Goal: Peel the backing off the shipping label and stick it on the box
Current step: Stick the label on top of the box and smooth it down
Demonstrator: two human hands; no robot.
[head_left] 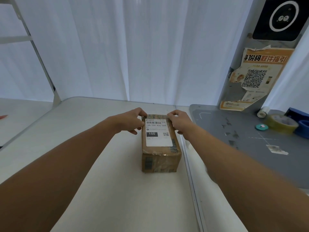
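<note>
Two arms outstretched, left hand [132, 120] and right hand [179, 121] gripping far end of box [160, 159]

Left hand [132, 120] and right hand [178, 121] hide the label [158, 137] at its far corners.

Cool, soft daylight glows through the translucent white curtain [117, 47] across the upper frame, backlighting everything. The white tabletop [117, 190] lies evenly lit with faint shadows. Clear tape [164, 154] on the brown cardboard box [160, 162] glints slightly. Wide-angle distortion bends lines toward the frame's edges.
</note>
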